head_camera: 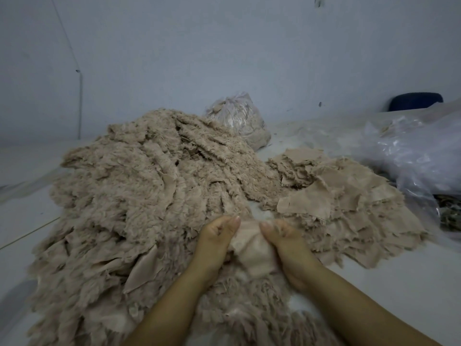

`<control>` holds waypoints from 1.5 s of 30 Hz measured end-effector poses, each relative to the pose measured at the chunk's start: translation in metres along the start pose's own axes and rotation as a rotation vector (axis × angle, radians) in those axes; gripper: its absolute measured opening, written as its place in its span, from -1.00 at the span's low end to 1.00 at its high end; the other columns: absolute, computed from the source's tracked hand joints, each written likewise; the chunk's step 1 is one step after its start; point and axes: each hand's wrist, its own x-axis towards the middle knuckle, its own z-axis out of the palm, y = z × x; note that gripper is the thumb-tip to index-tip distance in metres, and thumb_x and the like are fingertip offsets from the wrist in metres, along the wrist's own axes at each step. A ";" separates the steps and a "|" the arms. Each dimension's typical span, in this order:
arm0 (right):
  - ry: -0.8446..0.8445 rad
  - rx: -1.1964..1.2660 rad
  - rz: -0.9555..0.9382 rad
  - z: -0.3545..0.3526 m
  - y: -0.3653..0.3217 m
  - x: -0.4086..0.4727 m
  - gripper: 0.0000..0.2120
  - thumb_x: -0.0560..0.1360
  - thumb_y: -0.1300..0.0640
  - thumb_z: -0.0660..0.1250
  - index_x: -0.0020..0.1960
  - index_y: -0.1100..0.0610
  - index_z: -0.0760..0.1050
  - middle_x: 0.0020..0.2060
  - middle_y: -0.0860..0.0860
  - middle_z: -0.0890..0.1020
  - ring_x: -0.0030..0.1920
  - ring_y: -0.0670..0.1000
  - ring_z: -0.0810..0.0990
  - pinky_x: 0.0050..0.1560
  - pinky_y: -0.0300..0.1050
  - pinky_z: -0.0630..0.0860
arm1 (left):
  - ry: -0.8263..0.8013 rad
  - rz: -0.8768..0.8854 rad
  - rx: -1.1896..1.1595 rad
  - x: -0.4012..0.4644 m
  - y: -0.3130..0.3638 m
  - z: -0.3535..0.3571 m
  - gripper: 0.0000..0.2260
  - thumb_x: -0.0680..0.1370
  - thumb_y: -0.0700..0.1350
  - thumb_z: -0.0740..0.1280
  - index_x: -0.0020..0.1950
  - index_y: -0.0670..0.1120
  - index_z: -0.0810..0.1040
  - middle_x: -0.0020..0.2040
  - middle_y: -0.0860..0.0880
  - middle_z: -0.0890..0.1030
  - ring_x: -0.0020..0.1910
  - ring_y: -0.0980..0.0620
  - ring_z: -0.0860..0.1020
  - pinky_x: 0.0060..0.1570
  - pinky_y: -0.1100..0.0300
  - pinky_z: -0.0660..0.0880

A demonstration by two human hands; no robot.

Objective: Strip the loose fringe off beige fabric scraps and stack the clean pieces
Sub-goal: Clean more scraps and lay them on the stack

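A large heap of frayed beige fabric scraps (139, 186) covers the left and middle of the pale surface. To the right lies a flatter spread of trimmed beige pieces (344, 196). At the lower centre my left hand (214, 243) and my right hand (284, 245) both grip one crumpled beige scrap (252, 248), fingers curled round its left and right sides. The scrap is bunched between them and blurred, so its fringe cannot be made out.
A tied clear plastic bag of beige fluff (237, 118) stands behind the heap. A big crumpled clear plastic sheet (411, 151) lies at the right, with a dark blue object (415, 101) behind it. A pale wall (224, 46) closes the back.
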 end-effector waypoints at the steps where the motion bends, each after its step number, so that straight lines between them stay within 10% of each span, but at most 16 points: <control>1: 0.073 0.027 -0.028 -0.001 -0.001 0.002 -0.80 0.53 0.09 0.31 -0.02 0.24 0.48 -0.18 0.18 0.64 -0.22 0.09 0.62 -0.26 -0.07 0.56 | 0.047 -0.011 0.003 0.002 -0.001 -0.002 -0.79 0.57 -0.10 0.28 -0.16 -0.20 0.57 -0.51 0.01 0.50 -0.56 0.11 0.42 -0.57 0.32 0.36; 6: 0.386 -0.355 -0.351 -0.024 -0.038 0.017 -0.72 0.58 0.06 0.27 -0.21 0.23 0.45 -0.36 0.02 0.50 -0.34 -0.05 0.49 -0.40 -0.36 0.41 | 0.127 -0.003 0.087 0.011 0.001 -0.018 -0.72 0.61 -0.09 0.22 -0.27 -0.18 0.42 -0.53 0.01 0.35 -0.60 0.13 0.22 -0.62 0.33 0.19; 11: 0.493 -1.079 -0.401 -0.043 -0.063 0.027 -0.63 0.55 0.12 0.28 0.34 0.15 0.37 0.23 0.18 0.43 0.27 0.17 0.37 0.23 -0.01 0.34 | -0.190 0.059 0.454 -0.002 0.020 -0.036 -0.82 0.61 -0.24 0.21 -0.12 -0.07 0.55 -0.26 0.02 0.60 -0.31 0.15 0.56 -0.25 0.32 0.51; 16: -0.258 -1.055 -0.537 0.001 0.002 -0.021 -0.71 0.60 0.07 0.23 0.30 0.08 0.47 0.18 -0.02 0.49 0.24 -0.01 0.46 0.21 -0.35 0.33 | -0.478 0.325 1.106 -0.029 0.042 -0.081 -0.74 0.61 -0.24 0.21 0.23 -0.04 0.57 0.13 0.17 0.58 0.10 0.33 0.48 0.11 0.55 0.30; 23: -0.956 -1.112 -0.481 -0.002 0.012 -0.051 -0.67 0.60 0.18 0.25 0.35 0.15 0.47 0.41 0.00 0.41 0.42 -0.19 0.27 0.42 -0.38 0.13 | -0.562 0.746 1.609 -0.065 0.061 -0.129 -0.74 0.46 -0.16 0.27 0.09 -0.07 0.66 0.10 -0.01 0.66 0.07 0.04 0.62 0.10 0.11 0.53; 29: -0.576 -0.988 -0.555 0.001 0.003 -0.056 -0.65 0.58 0.02 0.27 -0.29 0.18 0.53 -0.37 -0.04 0.57 -0.30 -0.10 0.51 -0.20 -0.22 0.43 | -0.398 0.617 1.464 -0.053 0.023 -0.127 -0.63 0.59 -0.17 0.09 -0.01 -0.39 0.61 0.00 -0.35 0.62 0.00 -0.06 0.65 0.16 0.45 0.34; 34: -0.453 -1.159 -0.403 0.042 0.010 -0.029 -0.61 0.51 -0.16 0.31 0.23 0.04 0.52 0.06 -0.02 0.55 0.04 -0.03 0.50 0.06 -0.17 0.42 | -0.157 0.393 1.077 -0.027 0.006 -0.086 -0.76 0.60 -0.38 0.12 0.19 -0.43 0.49 0.19 -0.35 0.53 0.17 -0.21 0.54 0.16 0.41 0.29; 42: -0.032 -0.706 -0.270 0.042 0.001 -0.012 -0.82 0.53 0.13 0.35 -0.25 0.10 0.50 -0.35 -0.06 0.54 -0.29 -0.08 0.48 -0.20 -0.22 0.40 | -0.368 0.184 1.137 -0.020 0.025 -0.096 -0.68 0.61 -0.11 0.25 0.34 -0.15 0.44 0.22 -0.02 0.50 0.21 0.06 0.44 0.07 0.45 0.28; 45: 0.030 -0.538 -0.180 0.028 -0.010 -0.012 -0.78 0.59 0.15 0.25 -0.24 0.13 0.41 -0.37 0.03 0.50 -0.33 0.03 0.48 -0.20 -0.05 0.45 | -0.447 0.173 1.168 -0.019 0.041 -0.091 -0.84 0.61 -0.03 0.23 0.06 -0.08 0.55 -0.05 0.02 0.54 -0.06 0.11 0.48 -0.06 0.23 0.37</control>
